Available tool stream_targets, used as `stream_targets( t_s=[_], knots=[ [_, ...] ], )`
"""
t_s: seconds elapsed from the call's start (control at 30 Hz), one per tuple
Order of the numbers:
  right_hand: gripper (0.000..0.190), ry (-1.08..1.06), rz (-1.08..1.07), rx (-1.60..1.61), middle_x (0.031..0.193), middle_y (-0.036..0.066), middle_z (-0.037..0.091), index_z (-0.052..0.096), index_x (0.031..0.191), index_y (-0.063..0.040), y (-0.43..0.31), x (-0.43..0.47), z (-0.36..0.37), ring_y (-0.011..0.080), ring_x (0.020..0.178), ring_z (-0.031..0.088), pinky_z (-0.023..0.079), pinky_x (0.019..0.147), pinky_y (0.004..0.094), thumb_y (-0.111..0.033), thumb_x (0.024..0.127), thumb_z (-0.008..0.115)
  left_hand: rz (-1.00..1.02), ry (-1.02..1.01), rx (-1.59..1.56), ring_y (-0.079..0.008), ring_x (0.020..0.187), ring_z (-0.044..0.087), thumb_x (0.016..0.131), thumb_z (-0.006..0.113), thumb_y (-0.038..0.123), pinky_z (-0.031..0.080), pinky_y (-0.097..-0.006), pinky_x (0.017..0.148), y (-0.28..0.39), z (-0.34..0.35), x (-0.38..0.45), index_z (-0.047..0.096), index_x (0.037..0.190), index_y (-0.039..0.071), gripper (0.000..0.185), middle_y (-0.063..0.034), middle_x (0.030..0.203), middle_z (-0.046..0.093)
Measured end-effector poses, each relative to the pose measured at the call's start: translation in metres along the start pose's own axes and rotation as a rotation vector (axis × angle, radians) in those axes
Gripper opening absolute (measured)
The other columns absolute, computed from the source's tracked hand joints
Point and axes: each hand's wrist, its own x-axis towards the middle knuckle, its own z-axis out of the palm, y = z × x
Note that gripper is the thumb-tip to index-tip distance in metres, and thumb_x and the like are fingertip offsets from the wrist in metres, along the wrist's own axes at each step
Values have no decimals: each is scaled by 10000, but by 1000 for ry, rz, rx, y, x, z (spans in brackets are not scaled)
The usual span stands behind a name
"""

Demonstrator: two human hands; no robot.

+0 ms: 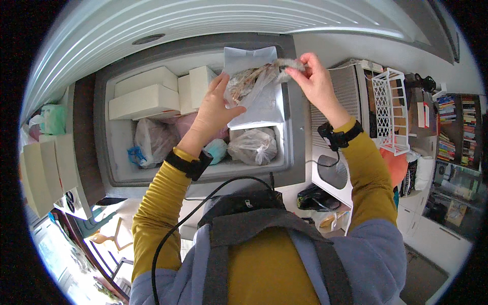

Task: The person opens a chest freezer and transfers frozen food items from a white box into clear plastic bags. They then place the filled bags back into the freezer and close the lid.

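My right hand (314, 78) pinches the grey fluffy end (286, 66) of a brown, barred, feathery or furry bundle between thumb and fingers. A clear plastic bag (261, 84) is around part of the bundle (244, 84). What exactly the bundle is, I cannot tell. On its left side, my left hand (213, 101) is spread, thumb and fingers apart, close against the bag. Beneath both lies an open white box (253, 114) with its flaps up, at the right end of an open chest freezer (244, 167).
Inside the freezer are several white boxes (145, 101), a filled clear bag (152, 139), a knotted clear bag (253, 146) and a turquoise bag (216, 150). The raised lid (213, 19) spans the top. More boxes (49, 167) stand left; a white plastic basket (390, 110) is at right.
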Motion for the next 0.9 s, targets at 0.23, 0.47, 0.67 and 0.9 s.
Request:
stream_targets(
  t_s=[0.23,0.47,0.67,0.9],
  knots=[
    [351,-267,93,217,915,33,599,482,1101,-60,-8,16,59,81,723,579,493,621,229,-189,870,712,9,36,28,-255,1034,600,668,830,209,531,-316,785,7,2,1,348,1418,-39,925,-192,1476,335],
    [269,-34,216,-58,838,69,657,613,969,-22,41,33,48,120,671,613,509,631,257,-268,880,677,21,57,9,-231,913,635,663,827,183,541,-297,720,-1,0,-3,362,1407,-46,906,-186,1470,348],
    [490,-361,557,-182,696,87,628,585,856,11,42,41,66,123,550,600,473,458,262,-430,765,776,74,78,10,-320,1113,571,654,813,210,534,-332,809,-3,8,-6,403,1355,-83,863,-235,1419,392],
    [338,-189,741,217,678,111,643,586,856,39,54,40,75,132,552,624,474,444,252,-202,758,803,143,104,166,-338,1179,534,675,798,231,509,-346,873,0,15,-7,449,1332,-61,799,-246,1400,418]
  ],
)
